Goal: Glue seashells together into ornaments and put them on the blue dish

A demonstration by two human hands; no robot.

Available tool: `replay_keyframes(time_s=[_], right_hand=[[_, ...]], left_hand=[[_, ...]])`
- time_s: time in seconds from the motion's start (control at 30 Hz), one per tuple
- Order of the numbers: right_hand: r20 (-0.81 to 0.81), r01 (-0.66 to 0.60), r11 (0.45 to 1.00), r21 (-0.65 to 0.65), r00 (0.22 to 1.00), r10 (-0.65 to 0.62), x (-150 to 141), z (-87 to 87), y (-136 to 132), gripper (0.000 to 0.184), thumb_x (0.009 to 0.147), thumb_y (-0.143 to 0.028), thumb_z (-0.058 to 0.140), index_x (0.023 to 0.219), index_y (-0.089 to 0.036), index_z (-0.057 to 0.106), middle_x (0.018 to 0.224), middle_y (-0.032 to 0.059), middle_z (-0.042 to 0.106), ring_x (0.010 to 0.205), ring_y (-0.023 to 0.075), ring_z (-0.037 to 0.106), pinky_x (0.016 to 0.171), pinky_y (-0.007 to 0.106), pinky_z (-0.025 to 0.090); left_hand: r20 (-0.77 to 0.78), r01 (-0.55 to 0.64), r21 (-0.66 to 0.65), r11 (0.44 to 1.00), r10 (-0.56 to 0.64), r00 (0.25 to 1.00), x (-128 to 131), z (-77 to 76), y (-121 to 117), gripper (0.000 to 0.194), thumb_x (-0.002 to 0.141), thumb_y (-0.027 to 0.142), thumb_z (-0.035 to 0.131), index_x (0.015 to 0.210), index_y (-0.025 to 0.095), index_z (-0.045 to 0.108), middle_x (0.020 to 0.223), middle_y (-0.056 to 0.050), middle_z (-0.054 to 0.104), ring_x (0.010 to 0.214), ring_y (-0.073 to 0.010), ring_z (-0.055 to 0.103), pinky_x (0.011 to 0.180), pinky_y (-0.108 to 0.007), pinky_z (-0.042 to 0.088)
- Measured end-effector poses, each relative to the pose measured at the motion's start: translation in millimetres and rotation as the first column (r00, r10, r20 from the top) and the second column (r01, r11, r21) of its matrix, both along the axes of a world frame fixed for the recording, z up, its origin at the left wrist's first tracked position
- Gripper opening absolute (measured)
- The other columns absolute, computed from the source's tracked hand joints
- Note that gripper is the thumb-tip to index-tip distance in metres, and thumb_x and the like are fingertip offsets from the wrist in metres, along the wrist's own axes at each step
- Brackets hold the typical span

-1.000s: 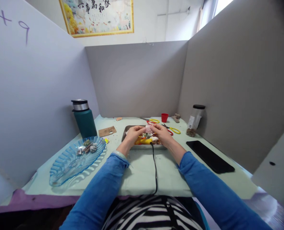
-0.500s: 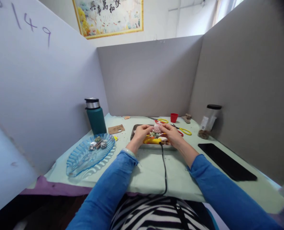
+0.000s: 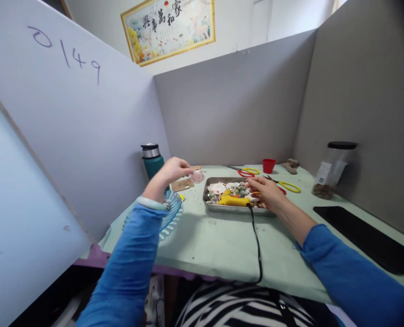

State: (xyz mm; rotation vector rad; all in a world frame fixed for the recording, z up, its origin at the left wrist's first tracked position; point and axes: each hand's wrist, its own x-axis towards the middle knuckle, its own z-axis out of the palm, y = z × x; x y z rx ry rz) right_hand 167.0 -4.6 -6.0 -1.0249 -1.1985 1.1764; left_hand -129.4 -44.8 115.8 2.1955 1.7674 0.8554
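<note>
My left hand [image 3: 175, 172] is closed in a pinch at the back left of the table. At its fingertips is a small, pale pink, lumpy piece [image 3: 198, 176], slightly blurred; whether it touches the table I cannot tell. My right hand [image 3: 265, 190] hovers over the right end of a metal tray [image 3: 205, 210], fingers loosely bent and apart, with nothing visible in them. Inside the tray lie a yellow glue gun [image 3: 234, 200] with a black cord, white discs [image 3: 217, 188] and small stones. A brown cardboard piece [image 3: 182, 185] lies just under the left hand.
Left, a blue clear dish [image 3: 174, 217] and a green bottle [image 3: 154, 165] are partly hidden by my left arm. Behind the tray lie scissors [image 3: 251, 171], with another pair [image 3: 289, 186] to the right. A red cup [image 3: 268, 166], a lidded jar [image 3: 331, 170] and a black slab [image 3: 362, 236] stand or lie rightward.
My hands have parted. The left has moved left from above the tray along with the pink piece; the right has let go of it and stays by the tray. The view has shifted left.
</note>
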Motion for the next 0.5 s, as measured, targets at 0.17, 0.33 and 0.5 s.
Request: replay_keyframes(time_s=[0.17,0.33,0.5], right_hand=[[-0.025,-0.025,1.000,-0.009,0.999,0.025,0.4,-3.6,4.1,0.018,0.074,-0.032,0.070,0.080,-0.016,0.063,0.072,0.0030,0.061,0.048,0.0063,0.048,0.039,0.016,0.039],[0.004,-0.033,0.999,-0.036,0.999,0.033,2.2,-6.0,6.4,0.020,0.070,-0.032,0.073,0.081,-0.017,0.066,0.075,0.0044,0.063,0.052,0.0080,0.051,0.041,0.018,0.043],[0.018,-0.051,0.998,0.020,0.999,0.051,2.3,-6.0,6.3,0.025,0.063,-0.036,0.077,0.074,-0.017,0.065,0.073,0.0051,0.063,0.052,0.0093,0.050,0.041,0.019,0.042]], left_hand=[[-0.172,-0.312,-0.087,0.946,0.294,0.940,-97.1,2.3,-21.3,0.018,0.068,0.030,0.066,0.069,0.014,0.072,0.061,-0.003,0.064,0.061,-0.0144,0.051,0.058,-0.026,0.033],[-0.181,-0.509,-0.233,0.828,0.478,0.860,-139.0,-32.1,-22.4,0.013,0.071,0.019,0.064,0.060,0.013,0.067,0.045,0.001,0.052,0.051,-0.0108,0.044,0.057,-0.025,0.032],[-0.053,-0.553,-0.273,0.787,0.562,0.826,-154.7,-55.3,-13.0,0.012,0.069,0.018,0.067,0.058,0.014,0.065,0.045,-0.001,0.055,0.050,-0.0123,0.045,0.056,-0.026,0.036]])
